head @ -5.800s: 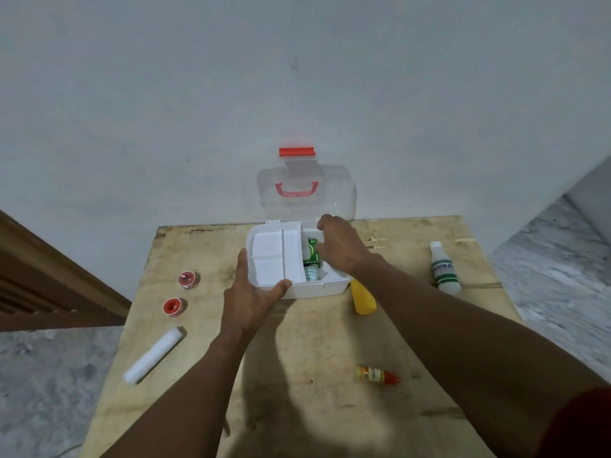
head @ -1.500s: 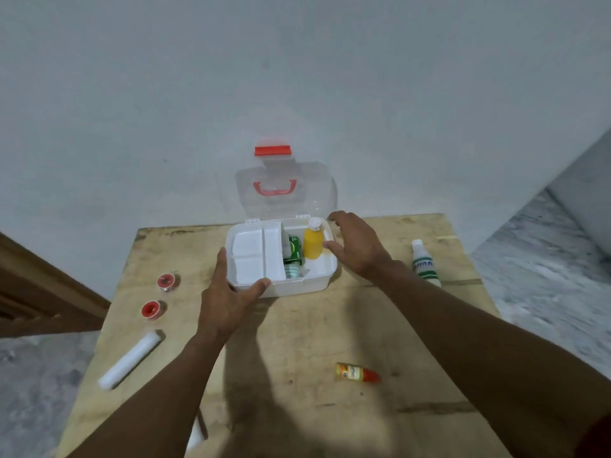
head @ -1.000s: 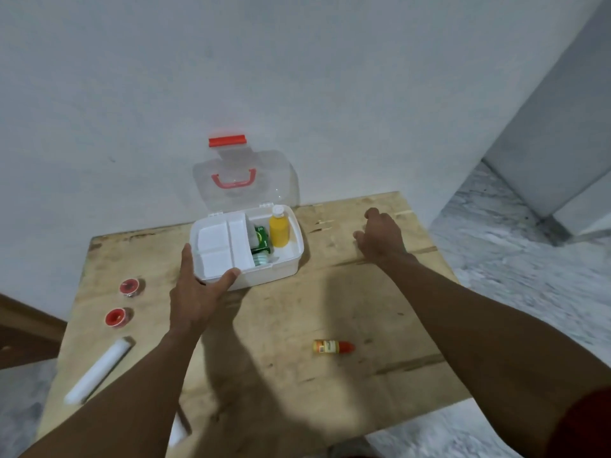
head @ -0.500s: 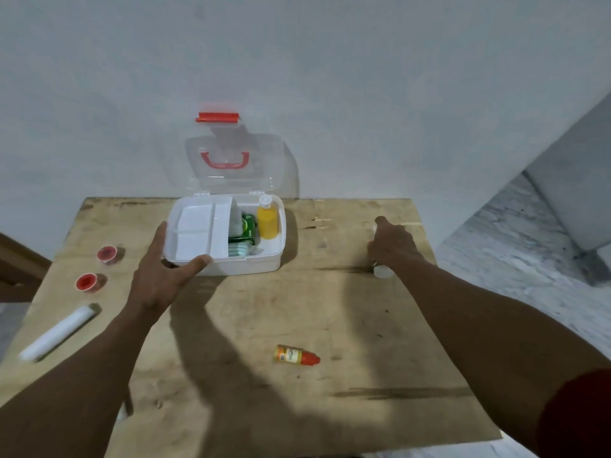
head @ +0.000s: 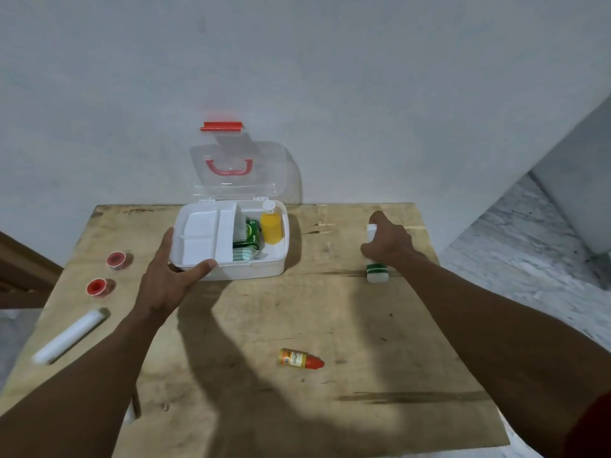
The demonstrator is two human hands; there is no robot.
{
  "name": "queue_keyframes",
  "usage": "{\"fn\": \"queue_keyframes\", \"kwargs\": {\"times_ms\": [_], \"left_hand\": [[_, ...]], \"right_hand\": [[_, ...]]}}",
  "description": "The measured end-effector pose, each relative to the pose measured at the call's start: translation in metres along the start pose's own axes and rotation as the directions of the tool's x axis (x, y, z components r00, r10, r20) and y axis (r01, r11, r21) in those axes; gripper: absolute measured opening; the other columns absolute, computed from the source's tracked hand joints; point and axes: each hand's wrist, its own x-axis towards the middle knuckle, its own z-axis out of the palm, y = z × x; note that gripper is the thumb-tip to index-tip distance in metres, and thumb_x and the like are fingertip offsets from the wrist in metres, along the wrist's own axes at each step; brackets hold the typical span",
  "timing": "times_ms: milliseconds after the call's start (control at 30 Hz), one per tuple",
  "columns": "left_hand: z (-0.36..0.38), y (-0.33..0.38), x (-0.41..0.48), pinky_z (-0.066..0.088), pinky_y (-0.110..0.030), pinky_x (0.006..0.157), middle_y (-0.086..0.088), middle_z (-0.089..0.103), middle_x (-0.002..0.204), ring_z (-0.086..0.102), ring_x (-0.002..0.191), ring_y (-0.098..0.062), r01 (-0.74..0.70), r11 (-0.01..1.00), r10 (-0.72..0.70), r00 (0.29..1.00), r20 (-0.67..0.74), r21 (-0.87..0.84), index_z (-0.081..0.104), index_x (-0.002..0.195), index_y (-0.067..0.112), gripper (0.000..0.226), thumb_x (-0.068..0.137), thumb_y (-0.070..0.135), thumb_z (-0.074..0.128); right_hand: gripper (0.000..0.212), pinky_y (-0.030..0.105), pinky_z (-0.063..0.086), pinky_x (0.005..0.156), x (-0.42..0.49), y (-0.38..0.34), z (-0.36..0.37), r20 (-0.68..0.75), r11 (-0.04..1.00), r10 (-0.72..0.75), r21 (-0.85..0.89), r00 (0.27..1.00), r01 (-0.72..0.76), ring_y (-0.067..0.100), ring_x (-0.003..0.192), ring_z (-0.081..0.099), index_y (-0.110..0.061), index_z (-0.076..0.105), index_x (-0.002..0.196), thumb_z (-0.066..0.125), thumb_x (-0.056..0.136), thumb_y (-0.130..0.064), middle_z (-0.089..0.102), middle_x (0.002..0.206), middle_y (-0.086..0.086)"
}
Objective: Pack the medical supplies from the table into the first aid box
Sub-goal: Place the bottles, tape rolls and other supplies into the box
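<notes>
The right hand point(head: 385, 241) is closing its fingers around the white bottle point(head: 376, 271) with green bands, lying at the 3 o'clock side of the first aid box point(head: 251, 269). The cap end is protruding above the knuckles and the base below the wrist; whether the bottle is clear of the table point(head: 330, 408) cannot be told. The left hand point(head: 168, 276) is bracing the near-left corner of the box, thumb on the front rim, fingers spread along the left wall.

The box is sitting at 12 o'clock on the table, its clear lid point(head: 236, 170) standing open against the wall. The yellow bottle point(head: 271, 224) and a green packet point(head: 249, 234) are occupying the right compartment.

Remaining items: a small red-capped bottle point(head: 300, 358) at 6 o'clock of the box, two red-centred rolls point(head: 115, 259) point(head: 96, 287) and a white tube point(head: 67, 337) at 8 o'clock.

Risks, as judged:
- The grip is covering only the middle of the bottle; a loose hold may be letting it pivot and slip during transfer.
- The right compartment is already crowded; inserting the bottle carelessly may be toppling the upright yellow bottle.
- Releasing the left hand may be allowing the light box to slide.
</notes>
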Motion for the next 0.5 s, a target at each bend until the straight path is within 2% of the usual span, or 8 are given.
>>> {"fn": "queue_keyframes", "kwargs": {"times_ms": [167, 233, 333, 500], "left_hand": [[-0.002, -0.002, -0.002, 0.055, -0.054, 0.089, 0.010, 0.062, 0.126, 0.062, 0.111, -0.024, -0.025, 1.000, 0.025, 1.000, -0.007, 0.015, 0.038, 0.139, 0.048, 0.086, 0.064, 0.055, 0.080], [-0.003, -0.002, -0.002, 0.053, -0.047, 0.092, 0.012, 0.059, 0.128, 0.059, 0.113, -0.023, -0.049, 0.998, 0.050, 0.999, -0.009, 0.048, 0.036, 0.142, 0.044, 0.086, 0.067, 0.054, 0.079], [-0.005, -0.005, 0.001, 0.049, -0.037, 0.087, 0.010, 0.059, 0.131, 0.058, 0.115, -0.023, -0.074, 0.994, 0.074, 0.997, 0.002, 0.076, 0.035, 0.143, 0.039, 0.085, 0.074, 0.048, 0.082], [-0.007, -0.008, 0.004, 0.049, -0.036, 0.090, 0.009, 0.060, 0.130, 0.059, 0.114, -0.022, -0.080, 0.994, 0.081, 0.997, -0.004, 0.069, 0.036, 0.143, 0.039, 0.083, 0.075, 0.046, 0.082]], "right_hand": [[0.044, 0.037, 0.056, 0.071, -0.026, -0.041, -0.007, -0.064, 0.955, -0.197, 0.213, 0.978, 0.207, 0.030, 0.079, 0.067, -0.030, 0.043, 0.113, 0.072, 0.080, -0.023, 0.066, 0.085, 0.011], [0.047, 0.034, 0.057, 0.068, -0.041, -0.062, -0.012, -0.111, 0.909, -0.275, 0.294, 0.955, 0.296, 0.023, 0.075, 0.066, -0.032, 0.046, 0.115, 0.075, 0.080, -0.022, 0.067, 0.082, 0.008], [0.049, 0.021, 0.055, 0.064, -0.063, -0.092, -0.020, -0.165, 0.845, -0.340, 0.379, 0.926, 0.377, 0.013, 0.071, 0.065, -0.036, 0.048, 0.116, 0.078, 0.080, -0.024, 0.065, 0.088, 0.003], [0.052, 0.023, 0.060, 0.068, -0.081, -0.127, -0.015, -0.263, 0.746, -0.396, 0.467, 0.880, 0.475, 0.012, 0.075, 0.069, -0.037, 0.048, 0.116, 0.081, 0.079, -0.021, 0.066, 0.094, -0.003]]}}
